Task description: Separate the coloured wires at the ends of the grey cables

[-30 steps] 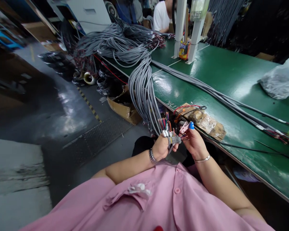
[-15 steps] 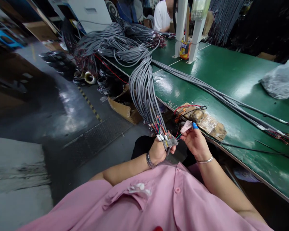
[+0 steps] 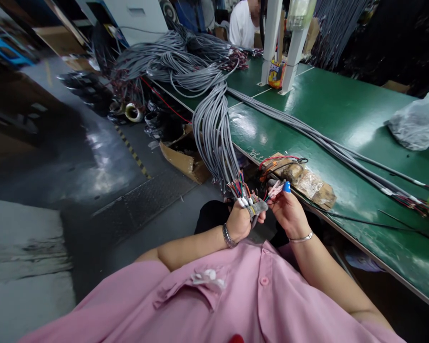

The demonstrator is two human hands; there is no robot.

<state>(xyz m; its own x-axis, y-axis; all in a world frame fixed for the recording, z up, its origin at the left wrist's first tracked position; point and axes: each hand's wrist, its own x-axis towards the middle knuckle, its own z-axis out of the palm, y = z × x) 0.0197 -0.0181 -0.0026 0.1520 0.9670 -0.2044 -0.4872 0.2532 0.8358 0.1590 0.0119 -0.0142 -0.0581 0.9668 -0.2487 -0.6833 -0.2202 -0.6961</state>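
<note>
My left hand (image 3: pixel 240 222) is closed around the ends of a bundle of grey cables (image 3: pixel 214 128); stripped coloured wires (image 3: pixel 241 188) fan out above it. A grey covering is on a finger or thumb of that hand. My right hand (image 3: pixel 288 212), with blue tape on one fingertip, pinches a small pinkish-white piece (image 3: pixel 276 189) beside thin coloured wires. The two hands are close together at the table edge. Beyond my right hand lies a wooden block (image 3: pixel 316 188) wrapped in clear plastic, with red and black wires near it.
Long grey cables (image 3: pixel 307 131) run across the green table (image 3: pixel 372 114). A plastic bag (image 3: pixel 420 119) lies at the right. Two white posts (image 3: pixel 270 43) stand at the back, near a person in white (image 3: pixel 241 26). An open cardboard box (image 3: pixel 186 159) is below the edge.
My left hand has shifted slightly right, nearer to my right hand. The coloured wires moved with it, and the pinkish piece in my right hand has tilted.
</note>
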